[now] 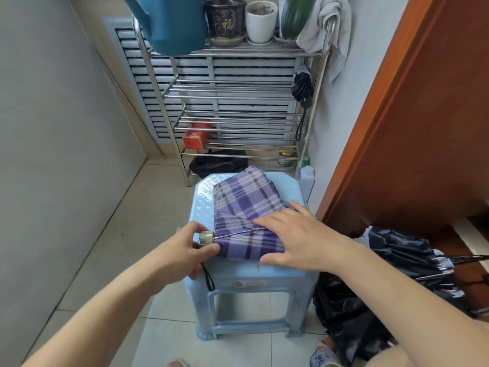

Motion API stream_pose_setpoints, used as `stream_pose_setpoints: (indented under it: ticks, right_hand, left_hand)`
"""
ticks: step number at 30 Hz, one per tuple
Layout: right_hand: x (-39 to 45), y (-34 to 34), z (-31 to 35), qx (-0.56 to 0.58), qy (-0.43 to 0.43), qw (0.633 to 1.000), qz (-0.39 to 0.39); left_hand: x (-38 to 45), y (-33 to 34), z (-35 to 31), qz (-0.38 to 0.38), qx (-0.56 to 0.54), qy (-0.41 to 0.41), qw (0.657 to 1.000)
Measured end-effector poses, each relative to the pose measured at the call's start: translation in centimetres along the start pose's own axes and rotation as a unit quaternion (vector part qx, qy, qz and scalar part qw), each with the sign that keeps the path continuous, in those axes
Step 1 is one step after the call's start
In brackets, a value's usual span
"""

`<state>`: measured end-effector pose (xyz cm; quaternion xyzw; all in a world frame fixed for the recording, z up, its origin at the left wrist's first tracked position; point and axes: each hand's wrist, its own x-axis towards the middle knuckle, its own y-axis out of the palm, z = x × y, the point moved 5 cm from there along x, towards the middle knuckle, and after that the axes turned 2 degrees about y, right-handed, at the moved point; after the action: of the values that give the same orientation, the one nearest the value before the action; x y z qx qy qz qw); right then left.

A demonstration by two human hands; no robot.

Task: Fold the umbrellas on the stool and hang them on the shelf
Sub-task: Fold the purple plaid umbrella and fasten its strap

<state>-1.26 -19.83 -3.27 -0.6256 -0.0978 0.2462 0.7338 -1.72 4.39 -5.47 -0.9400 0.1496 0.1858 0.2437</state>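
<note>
Pale floor tiles surrounded a steel wire shelf (232,102) and light-blue plastic stool (206,197). On the stool lay a purple plaid fabric umbrella (246,207), collapsed but loose. Folding seemed underway; wrapping the canopy tight likely came next. Right hand (299,239) pressed flat, fingers straight; left hand (182,255) gripped the handle.

Left hand (185,251) in a curled grip, right hand (296,238) flat, fingers spread.

Both forearms bare to frame edge, no sleeves visible. Left hand (185,254) and right hand (299,239): no rings, watch or gloves. Patterned slipper (321,357) at bottom edge
</note>
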Motion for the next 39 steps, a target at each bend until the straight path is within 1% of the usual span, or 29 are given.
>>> stream_pose_setpoints:
  ticks: [2,4,7,9,12,17,19,21,23,25,27,28,30,31,32,34,36,37,39]
  right_hand:
    - [0.0,-0.1,-0.4,0.001,-0.003,1.000,0.009]
    - [0.0,-0.3,-0.7,0.005,0.001,1.000,0.012]
    - [0.0,-1.3,-1.3,0.015,0.002,1.000,-0.023]
    - [-0.2,-2.0,-2.0,0.034,0.011,0.998,-0.046]
    - [-0.7,-2.7,-3.3,0.082,0.069,0.993,-0.057]
    - [-0.8,-2.2,-5.2,0.164,0.212,0.960,-0.083]
    - [-0.5,-1.2,-5.1,0.184,0.231,0.953,-0.068]
    - [-0.3,-0.6,-5.1,0.215,0.246,0.943,-0.064]
    - [-0.4,-0.8,-5.1,0.252,0.263,0.929,-0.062]
    - [-0.7,-1.3,-5.2,0.273,0.266,0.923,-0.042]
    - [-1.2,-1.7,-5.5,0.299,0.277,0.912,-0.031]
    - [-1.5,-1.9,-5.7,0.329,0.290,0.898,-0.036]
    - [-1.9,-1.8,-6.2,0.411,0.319,0.853,-0.049]
    - [-2.1,-1.6,-6.3,0.442,0.335,0.831,-0.046]
    - [-2.3,-1.4,-6.2,0.458,0.350,0.816,-0.030]
    - [-2.8,-0.7,-5.6,0.471,0.366,0.802,0.024]
    - [-2.9,0.0,-5.1,0.499,0.357,0.787,0.058]
    - [-2.9,0.3,-5.0,0.514,0.351,0.780,0.058]
    - [-2.6,0.5,-5.3,0.510,0.337,0.790,0.046]
  left_hand:
    - [0.0,0.0,0.3,0.030,-0.049,-0.040,0.998]
    - [0.0,-0.1,0.6,0.036,-0.087,-0.095,0.991]
    - [-0.1,-0.1,1.0,0.017,-0.101,-0.171,0.980]
    - [0.0,-0.2,1.0,-0.003,-0.109,-0.203,0.973]
    - [0.3,-0.8,1.0,-0.029,-0.092,-0.213,0.972]
    - [0.5,-1.2,1.0,-0.019,-0.063,-0.230,0.971]
    - [0.6,-1.4,0.8,-0.025,-0.049,-0.207,0.977]
    - [0.7,-2.0,0.5,-0.058,0.046,-0.156,0.985]
    - [0.5,-2.6,-0.2,-0.099,0.145,-0.097,0.980]
    - [0.2,-2.9,-0.3,-0.110,0.175,-0.059,0.977]
    - [-0.1,-3.1,-0.1,-0.089,0.172,-0.040,0.980]
    - [0.0,-3.1,0.1,-0.078,0.169,-0.031,0.982]
    - [0.4,-3.0,0.3,-0.059,0.171,-0.011,0.983]
    - [0.8,-2.9,0.3,-0.050,0.164,-0.003,0.985]
    - [0.9,-2.8,0.2,-0.044,0.155,0.004,0.987]
    - [0.8,-2.8,0.0,-0.031,0.148,0.022,0.988]
    - [0.1,-2.9,-0.4,-0.005,0.209,0.042,0.977]
    - [-0.1,-2.8,-0.3,0.005,0.246,0.047,0.968]
    - [-0.7,-2.2,-0.6,0.012,0.268,0.049,0.962]
